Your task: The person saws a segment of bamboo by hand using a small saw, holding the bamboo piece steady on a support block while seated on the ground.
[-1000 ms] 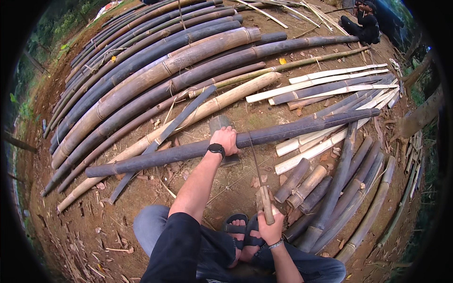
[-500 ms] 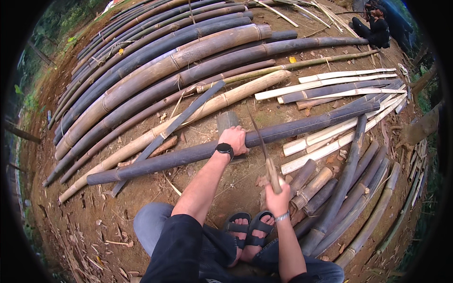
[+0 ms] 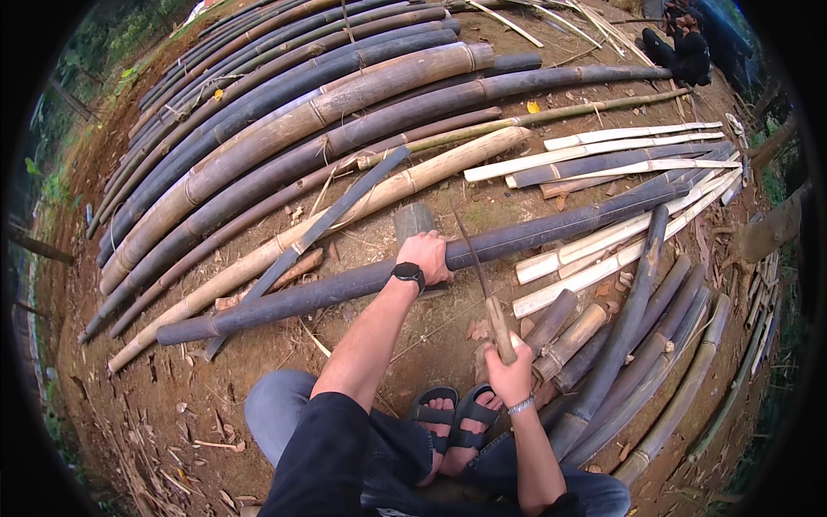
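At frame centre the left hand (image 3: 425, 255) clamps the dark bamboo pole (image 3: 345, 289) over a wooden block (image 3: 412, 220), steadying it, while the right hand (image 3: 508, 376) grips a knife (image 3: 482, 289) raised above.

Black watch (image 3: 407, 275), silver bracelet (image 3: 520, 404), black sandals (image 3: 455, 418) (2), jeans (image 3: 276, 405).

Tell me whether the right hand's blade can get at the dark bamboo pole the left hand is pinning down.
Probably yes. The right hand holds the blade raised just beside the left hand, which grips the dark bamboo pole. Nothing lies between blade and pole; only the left hand's fingers sit close to the path.
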`<state>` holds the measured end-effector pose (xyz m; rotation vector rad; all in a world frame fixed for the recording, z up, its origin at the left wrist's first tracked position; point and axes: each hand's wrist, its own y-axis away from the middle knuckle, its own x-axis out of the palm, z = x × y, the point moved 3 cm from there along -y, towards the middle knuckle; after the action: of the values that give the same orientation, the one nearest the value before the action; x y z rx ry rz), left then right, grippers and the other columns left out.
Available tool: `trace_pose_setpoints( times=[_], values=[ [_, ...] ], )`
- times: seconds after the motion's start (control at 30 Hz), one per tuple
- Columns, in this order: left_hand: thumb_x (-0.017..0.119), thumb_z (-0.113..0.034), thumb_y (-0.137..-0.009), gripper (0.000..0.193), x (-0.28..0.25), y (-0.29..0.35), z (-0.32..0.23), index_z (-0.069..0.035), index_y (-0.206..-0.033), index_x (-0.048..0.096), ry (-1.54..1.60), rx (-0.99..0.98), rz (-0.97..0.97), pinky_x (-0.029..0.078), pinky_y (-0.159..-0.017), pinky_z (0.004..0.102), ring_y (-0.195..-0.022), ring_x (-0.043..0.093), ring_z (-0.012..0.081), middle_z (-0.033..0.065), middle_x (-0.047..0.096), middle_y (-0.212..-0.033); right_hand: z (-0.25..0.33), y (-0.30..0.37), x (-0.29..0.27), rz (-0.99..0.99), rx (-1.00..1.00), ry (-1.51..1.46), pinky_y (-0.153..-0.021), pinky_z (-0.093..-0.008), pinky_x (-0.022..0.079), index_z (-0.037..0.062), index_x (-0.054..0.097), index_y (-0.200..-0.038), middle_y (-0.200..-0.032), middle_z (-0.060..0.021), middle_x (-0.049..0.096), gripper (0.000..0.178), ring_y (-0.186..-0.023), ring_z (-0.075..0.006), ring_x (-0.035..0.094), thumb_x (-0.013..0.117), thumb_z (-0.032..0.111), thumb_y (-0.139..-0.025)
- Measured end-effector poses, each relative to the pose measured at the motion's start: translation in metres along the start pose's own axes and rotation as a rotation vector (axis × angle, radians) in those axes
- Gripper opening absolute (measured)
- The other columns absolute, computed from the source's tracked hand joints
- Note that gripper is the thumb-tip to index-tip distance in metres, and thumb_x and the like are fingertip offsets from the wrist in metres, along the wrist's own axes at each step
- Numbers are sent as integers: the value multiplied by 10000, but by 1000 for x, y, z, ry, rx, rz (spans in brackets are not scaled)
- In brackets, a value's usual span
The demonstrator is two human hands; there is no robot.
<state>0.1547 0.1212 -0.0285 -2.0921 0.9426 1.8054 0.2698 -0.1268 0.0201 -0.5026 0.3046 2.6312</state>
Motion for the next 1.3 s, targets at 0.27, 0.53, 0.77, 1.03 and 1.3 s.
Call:
trace_pose_setpoints(
  times=[0.27, 0.53, 0.77, 1.03, 1.3],
  values=[
    [840, -451, -654, 573, 5, 1, -2, -30, -1023, 714, -14, 29, -53, 561, -912, 410, -1066, 677, 312, 146, 690, -1101, -6, -18, 3, -74, -46, 28, -586, -379, 493, -19, 657, -879, -666, -125, 632, 126, -603, -190, 639, 671, 103, -849],
    [819, -450, -652, 551, 3, 3, -7, -37, -1005, 727, -15, 49, -29, 565, -910, 409, -1047, 686, 310, 146, 694, -1088, -12, -16, 2, -76, -51, 7, -565, -354, 481, -21, 654, -930, -636, -98, 607, 136, -580, -158, 607, 643, 92, -855],
    [827, -442, -642, 536, 6, 1, 2, -34, -977, 737, -2, 46, -92, 566, -887, 424, -1017, 695, 317, 152, 708, -1058, -9, 41, -18, -26, -38, -66, -558, -310, 485, -33, 697, -1062, -635, -55, 587, 232, -590, -111, 610, 622, 61, -864],
    [832, -449, -645, 529, 0, 4, 7, -26, -950, 748, 0, 35, -47, 567, -883, 413, -1014, 697, 319, 161, 712, -1055, -4, 45, -5, -29, 33, -81, -584, -323, 489, -18, 687, -1126, -630, -72, 591, 296, -614, -112, 589, 647, 56, -842],
    [833, -444, -621, 531, 1, 1, 8, -31, -946, 753, 34, 33, -27, 567, -888, 408, -1018, 697, 317, 158, 714, -1067, 4, 28, 2, -30, -30, -18, -576, -332, 483, -25, 662, -958, -628, -78, 618, 135, -611, -146, 622, 643, 58, -854]
  ],
)
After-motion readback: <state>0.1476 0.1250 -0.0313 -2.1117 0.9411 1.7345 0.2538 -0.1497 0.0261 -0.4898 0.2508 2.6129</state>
